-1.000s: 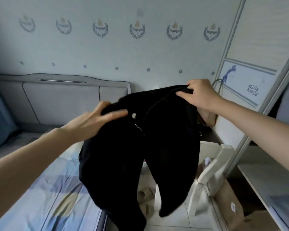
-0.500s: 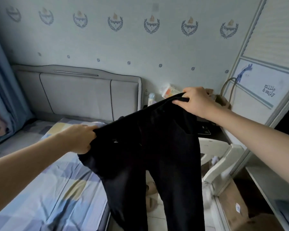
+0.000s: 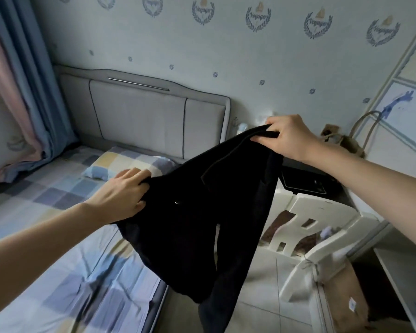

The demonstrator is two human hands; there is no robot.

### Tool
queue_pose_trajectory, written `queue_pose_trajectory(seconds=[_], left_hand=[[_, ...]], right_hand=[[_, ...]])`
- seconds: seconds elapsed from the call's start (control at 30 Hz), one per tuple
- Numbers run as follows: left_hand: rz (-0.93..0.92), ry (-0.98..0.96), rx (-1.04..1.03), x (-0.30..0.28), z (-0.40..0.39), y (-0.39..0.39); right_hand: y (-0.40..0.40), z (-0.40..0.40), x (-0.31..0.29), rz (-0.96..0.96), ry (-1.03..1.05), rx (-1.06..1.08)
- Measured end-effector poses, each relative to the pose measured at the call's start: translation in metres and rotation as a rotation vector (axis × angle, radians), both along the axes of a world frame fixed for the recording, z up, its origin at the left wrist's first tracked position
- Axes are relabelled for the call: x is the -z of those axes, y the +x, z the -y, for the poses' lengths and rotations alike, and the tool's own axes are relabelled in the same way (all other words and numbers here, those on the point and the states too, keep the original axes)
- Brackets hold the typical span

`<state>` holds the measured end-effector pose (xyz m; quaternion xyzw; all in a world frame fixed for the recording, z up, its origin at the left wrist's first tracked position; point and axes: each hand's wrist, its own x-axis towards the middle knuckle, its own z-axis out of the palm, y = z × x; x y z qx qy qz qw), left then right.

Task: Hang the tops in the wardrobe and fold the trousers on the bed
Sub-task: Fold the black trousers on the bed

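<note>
- Black trousers hang in the air, held up by two hands over the edge of the bed and the floor.
- Left hand has its fingers curled round one end of the waistband, low down and close to the bed.
- Right hand pinches the other end of the waistband, higher up. Its fingers fold over the top of the cloth.
- Between the two hands the waistband slopes, up from the left fingers to the right fingers.
- Below the fingers the legs of the trousers drop down. One leg goes out of the bottom of the picture.
- Past the left fingers lies a checked pillow on the checked sheet, with a grey headboard behind it.
- Far off to the left of the left fingers hang blue and pink curtains.
- Under the right wrist stands a white chair.
- Beyond the right fingers a brown bag with a loop handle sits by the wall.
</note>
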<state>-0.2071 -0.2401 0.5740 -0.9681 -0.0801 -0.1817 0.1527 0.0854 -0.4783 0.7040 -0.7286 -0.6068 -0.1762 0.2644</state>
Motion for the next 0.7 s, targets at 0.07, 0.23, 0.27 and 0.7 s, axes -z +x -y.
queue_pose_trajectory(seconds=[0.07, 0.23, 0.27, 0.7], left_hand=[[0.005, -0.034, -0.016, 0.002, 0.018, 0.009], [-0.043, -0.099, -0.064, 0.007, 0.039, 0.016], [-0.046, -0.121, -0.075, 0.009, 0.038, 0.017], [0.267, -0.395, -0.53, 0.015, 0.016, 0.041]], right_hand=[[-0.008, -0.013, 0.003, 0.007, -0.008, -0.022], [-0.003, -0.038, 0.006, -0.033, 0.005, -0.027], [-0.001, -0.04, 0.005, -0.03, 0.001, -0.04], [0.068, -0.099, 0.013, -0.161, -0.149, -0.348]])
